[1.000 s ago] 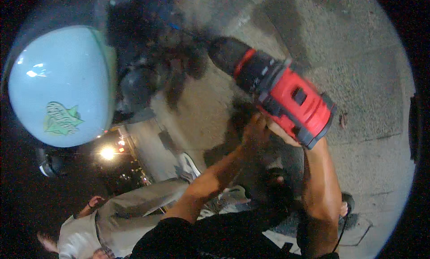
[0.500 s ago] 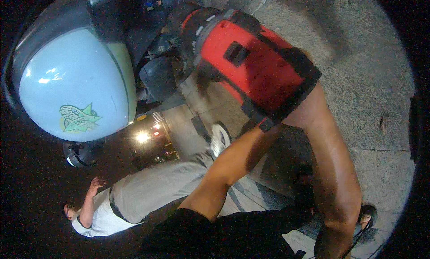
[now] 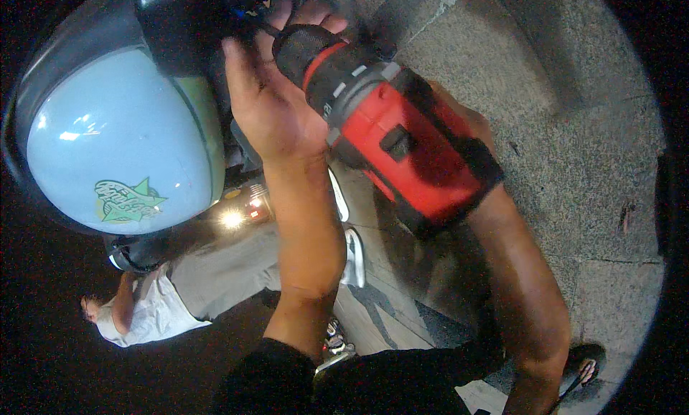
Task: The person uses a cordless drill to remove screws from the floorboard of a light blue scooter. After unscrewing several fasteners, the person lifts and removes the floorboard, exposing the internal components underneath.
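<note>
A red and black cordless drill (image 3: 423, 153) points up and left, its black chuck (image 3: 305, 53) near the top of the view. My right hand (image 3: 468, 117) is wrapped round the drill, mostly hidden behind its body. Palm showing, my left hand (image 3: 283, 110) lies beside and partly behind the chuck, fingers stretched out and apart. Whether its fingers touch the chuck is unclear. Dark machine parts (image 3: 237, 10) sit just beyond the left fingertips; a bit or fastener there cannot be made out.
On the left stands a glossy light blue rounded vehicle panel (image 3: 118, 142) with a green star decal and black trim. Textured grey paving (image 3: 574, 185) lies to the right. A person (image 3: 158, 300) in a white top and a bright vehicle light (image 3: 231, 218) show at lower left.
My left hand has come out from behind the drill and opened beside the chuck. The drill has shifted slightly down. The other person has stepped and lowered an arm.
</note>
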Available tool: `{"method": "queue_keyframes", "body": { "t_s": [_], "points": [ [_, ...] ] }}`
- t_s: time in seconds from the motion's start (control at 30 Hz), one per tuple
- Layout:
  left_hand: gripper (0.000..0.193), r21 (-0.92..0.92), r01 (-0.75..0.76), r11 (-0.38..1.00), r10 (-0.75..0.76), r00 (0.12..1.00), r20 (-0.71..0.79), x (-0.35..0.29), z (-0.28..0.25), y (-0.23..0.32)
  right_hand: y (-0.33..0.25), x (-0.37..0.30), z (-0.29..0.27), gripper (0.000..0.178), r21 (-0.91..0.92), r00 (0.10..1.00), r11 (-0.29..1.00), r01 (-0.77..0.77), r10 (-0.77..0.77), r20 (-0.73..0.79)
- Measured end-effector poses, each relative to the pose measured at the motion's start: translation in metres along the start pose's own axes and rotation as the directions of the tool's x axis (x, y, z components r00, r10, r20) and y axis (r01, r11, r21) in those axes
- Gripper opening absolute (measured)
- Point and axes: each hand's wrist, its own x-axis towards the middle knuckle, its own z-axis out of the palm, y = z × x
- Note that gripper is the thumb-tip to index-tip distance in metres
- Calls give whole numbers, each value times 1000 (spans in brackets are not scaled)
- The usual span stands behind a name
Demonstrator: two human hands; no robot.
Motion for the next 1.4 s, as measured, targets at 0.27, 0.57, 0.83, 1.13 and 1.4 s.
{"method": "queue_keyframes", "body": {
  "t_s": [0.27,0.57,0.83,1.13,1.4],
  "points": [
    [48,166,0,986,13,997,-79,-7,6,-6,1,-3,18,76,-42,997,996,-79,79,-22],
    [38,151,-142,978,203,793,-574,-51,4,-32,36,-26,33,90,-89,994,993,-84,77,-75],
    [36,-11,-17,1000,6,771,-637,-113,-14,-70,36,-27,37,80,48,994,998,35,-29,-102],
    [49,89,-40,995,84,822,-563,-109,-10,-71,38,-18,37,62,-50,979,983,-177,171,-106],
    [53,94,-119,988,150,868,-473,-78,-6,-59,43,-10,22,47,-486,993,871,66,-10,118]
  ]
}}
